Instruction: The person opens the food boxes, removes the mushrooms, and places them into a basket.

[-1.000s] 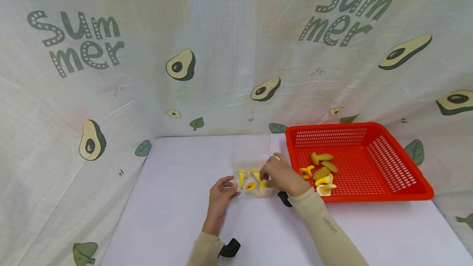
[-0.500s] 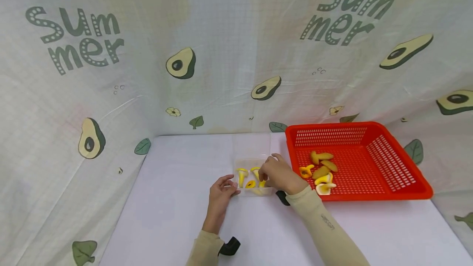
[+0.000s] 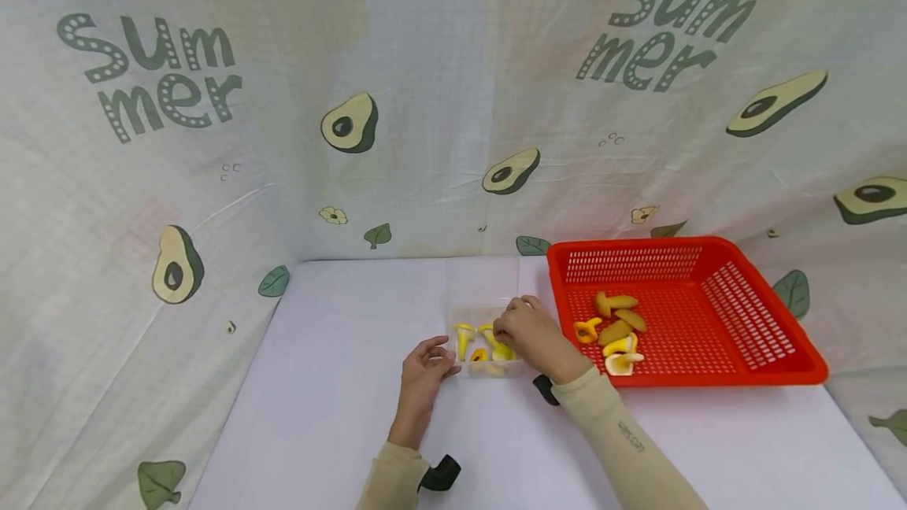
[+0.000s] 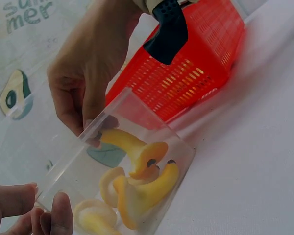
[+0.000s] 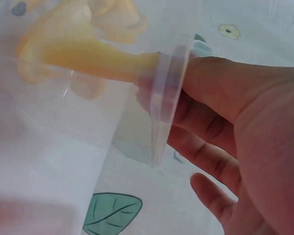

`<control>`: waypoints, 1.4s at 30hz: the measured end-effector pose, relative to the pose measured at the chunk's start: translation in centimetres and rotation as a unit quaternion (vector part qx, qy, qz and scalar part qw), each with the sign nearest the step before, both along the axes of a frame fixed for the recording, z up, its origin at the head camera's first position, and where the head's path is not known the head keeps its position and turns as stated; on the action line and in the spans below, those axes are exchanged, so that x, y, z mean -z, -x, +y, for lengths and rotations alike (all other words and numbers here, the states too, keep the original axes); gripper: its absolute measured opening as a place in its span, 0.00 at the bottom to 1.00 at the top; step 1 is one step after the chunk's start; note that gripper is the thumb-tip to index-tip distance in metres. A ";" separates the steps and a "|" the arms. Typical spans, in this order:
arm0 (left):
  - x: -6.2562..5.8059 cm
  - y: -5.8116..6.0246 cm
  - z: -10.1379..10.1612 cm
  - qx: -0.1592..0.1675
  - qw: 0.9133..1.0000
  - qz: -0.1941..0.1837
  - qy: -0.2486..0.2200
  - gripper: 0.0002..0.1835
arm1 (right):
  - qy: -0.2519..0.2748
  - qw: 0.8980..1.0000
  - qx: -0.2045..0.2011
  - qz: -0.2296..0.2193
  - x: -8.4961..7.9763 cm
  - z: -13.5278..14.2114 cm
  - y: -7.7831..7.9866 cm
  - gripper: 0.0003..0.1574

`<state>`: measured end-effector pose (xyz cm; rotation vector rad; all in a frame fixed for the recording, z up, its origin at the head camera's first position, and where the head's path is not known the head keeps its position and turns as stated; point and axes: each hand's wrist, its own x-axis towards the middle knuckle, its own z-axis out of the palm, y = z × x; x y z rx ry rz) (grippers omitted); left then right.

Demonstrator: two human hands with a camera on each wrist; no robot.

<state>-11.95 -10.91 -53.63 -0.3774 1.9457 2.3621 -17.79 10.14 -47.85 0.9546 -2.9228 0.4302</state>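
Right hand (image 3: pixel 531 337) pinching its stem, the yellow mushroom (image 4: pixel 127 143) should be settled gently before release, with the clear box (image 4: pixel 159 129) steadied by the relaxed left hand (image 3: pixel 423 372).

Head: above your side of the clear box (image 3: pixel 473 315); farthest off, facing forward and down;
Left wrist: close left of the box; facing the red basket (image 4: pixel 186 73) beyond;
Right wrist: closest to the box; facing the printed curtain (image 5: pixel 274 39);
Shared box: in all your views

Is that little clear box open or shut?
Open: the clear box has its lid folded back, and the right hand reaches inside.
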 end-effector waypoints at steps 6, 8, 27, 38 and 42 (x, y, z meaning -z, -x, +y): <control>0.0 -0.1 0.0 0.005 1.000 -0.002 0.000 0.22 | -0.005 1.000 0.015 -0.013 0.0 -0.1 -0.4 0.04; -0.1 -0.1 0.0 0.007 1.000 0.000 0.002 0.22 | -0.007 1.000 0.016 -0.017 0.0 0.0 -0.5 0.04; 0.1 -0.2 0.1 0.005 1.000 -0.001 0.008 0.22 | 0.114 0.989 0.030 0.093 -0.5 1.1 -2.5 0.14; 0.2 -0.1 0.1 -0.003 1.000 -0.001 0.005 0.22 | 0.212 0.962 0.022 0.173 -1.5 3.7 -4.2 0.18; 0.2 -0.1 0.1 -0.003 1.000 0.001 0.005 0.22 | 0.220 0.955 0.027 0.199 -1.8 5.2 -4.6 0.19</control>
